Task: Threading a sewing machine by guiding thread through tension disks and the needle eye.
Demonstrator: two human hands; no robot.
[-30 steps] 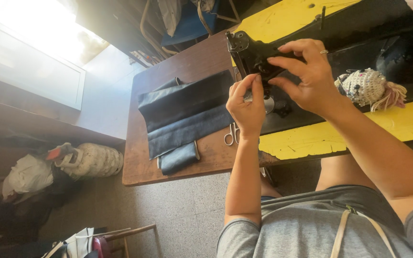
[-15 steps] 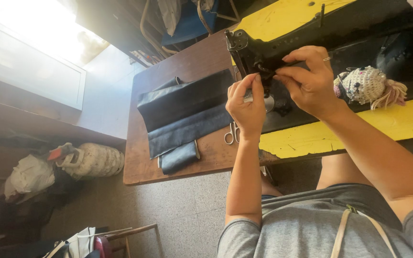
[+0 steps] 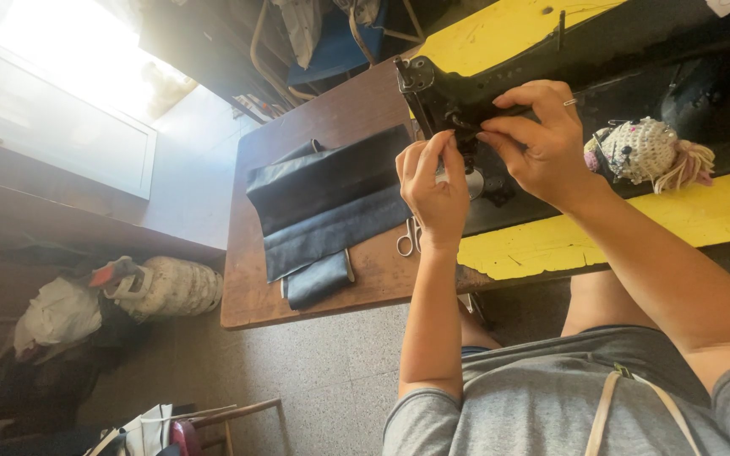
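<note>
At the 8 o'clock edge of the view, a pale tied sack (image 3: 166, 285) with a red-and-grey tool on top is seen on the floor beside a dark heap. At centre, a brown wooden table (image 3: 314, 118) is noted; folded dark leather pieces (image 3: 327, 198) are laid on it, with a smaller rolled dark piece (image 3: 318, 279) at their 6 o'clock. A pair of metal scissors (image 3: 408, 236) is lying just right of the leather, partly covered by the left wrist. The left hand (image 3: 434, 190) is raised at the needle end of a black sewing machine (image 3: 466, 97), thumb and forefinger pinched together; what is pinched is too small to tell. The right hand (image 3: 538, 143), ring on one finger, is placed against the machine head at the left hand's 2 o'clock, fingertips closed in a pinch nearly touching those of the left. A crocheted doll (image 3: 644, 150) is resting at 3 o'clock on the machine bed, above the yellow board (image 3: 601, 232).
</note>
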